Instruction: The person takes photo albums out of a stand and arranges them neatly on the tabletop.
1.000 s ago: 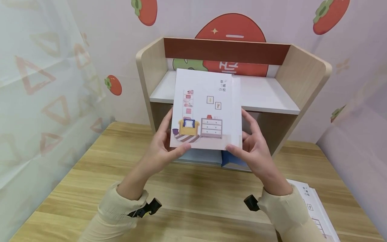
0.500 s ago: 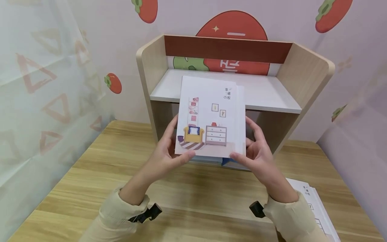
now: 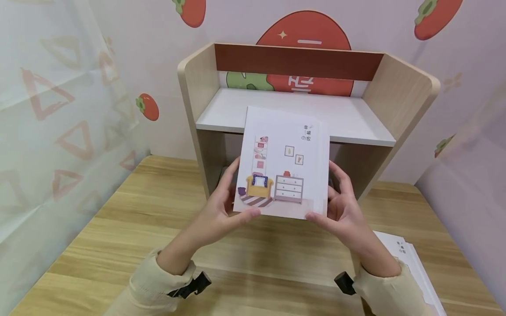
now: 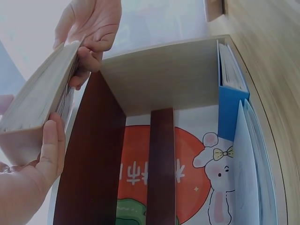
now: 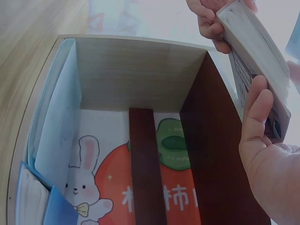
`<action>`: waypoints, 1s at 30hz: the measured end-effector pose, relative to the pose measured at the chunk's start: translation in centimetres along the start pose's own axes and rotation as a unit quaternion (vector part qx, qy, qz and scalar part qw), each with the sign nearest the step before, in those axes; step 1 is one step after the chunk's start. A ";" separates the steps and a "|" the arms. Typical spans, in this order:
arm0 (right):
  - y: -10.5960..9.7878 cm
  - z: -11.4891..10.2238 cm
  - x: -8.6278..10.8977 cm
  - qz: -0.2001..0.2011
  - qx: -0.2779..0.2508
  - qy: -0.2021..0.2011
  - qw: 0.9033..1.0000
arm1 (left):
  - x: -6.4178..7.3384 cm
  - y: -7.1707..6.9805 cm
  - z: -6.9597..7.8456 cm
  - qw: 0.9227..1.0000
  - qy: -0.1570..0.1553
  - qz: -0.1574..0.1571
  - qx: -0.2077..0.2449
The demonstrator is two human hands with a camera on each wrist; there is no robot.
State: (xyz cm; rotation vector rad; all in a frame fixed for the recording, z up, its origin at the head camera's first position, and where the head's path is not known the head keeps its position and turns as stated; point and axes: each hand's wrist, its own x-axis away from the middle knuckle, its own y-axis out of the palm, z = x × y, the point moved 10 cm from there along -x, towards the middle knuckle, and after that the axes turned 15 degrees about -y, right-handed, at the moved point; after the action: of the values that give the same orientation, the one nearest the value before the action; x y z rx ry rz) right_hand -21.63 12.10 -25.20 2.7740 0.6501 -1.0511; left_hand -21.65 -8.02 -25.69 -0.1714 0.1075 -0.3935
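A thick white book [image 3: 272,131], its cover printed with a yellow armchair and a chest of drawers, is held between both hands, tilted, in front of the desk shelf. My left hand [image 3: 223,208] grips its left side, with the thumb at the near edge. On the other side, my right hand [image 3: 341,208] holds it the same way. The page edges of the book [image 4: 42,89] show in the left wrist view; whether it is one volume or a stack, I cannot tell. Similar white books [image 3: 411,259] lie on the table at right, partly behind the right sleeve.
The wooden desk shelf [image 3: 407,101] stands at the back of the table [image 3: 118,232], with a white upper board [image 3: 356,118]. In its lower compartment stand light blue folders [image 5: 54,103] and a blue binder [image 4: 229,89]. Printed cloth hangs behind and on both sides.
Both hands have brought the book down and nearer to me, slightly to the right. More of the white shelf board shows now, and the folders below are hidden behind the book in the head view.
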 end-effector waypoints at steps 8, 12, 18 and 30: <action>0.2 -0.3 0.8 -0.017 -0.014 -0.014 1.000 | 0.3 0.7 -0.4 1.000 -0.012 -0.008 -0.007; 0.1 -0.6 1.3 -0.014 -0.021 -0.016 1.000 | 0.5 1.2 -0.4 1.000 -0.008 -0.012 -0.010; -0.2 -0.8 2.0 -0.013 -0.032 -0.015 0.999 | 0.8 2.0 -0.6 0.999 -0.008 -0.029 -0.014; -0.8 -0.5 3.8 -0.028 -0.042 -0.005 0.999 | 1.1 3.6 -1.8 0.997 -0.021 -0.067 -0.011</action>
State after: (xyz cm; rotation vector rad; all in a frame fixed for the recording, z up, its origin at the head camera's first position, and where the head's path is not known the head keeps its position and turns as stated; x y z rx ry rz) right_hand -19.06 14.27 -27.26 2.6923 0.7574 -1.0215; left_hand -19.55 -5.44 -28.20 -0.2092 0.0580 -0.5229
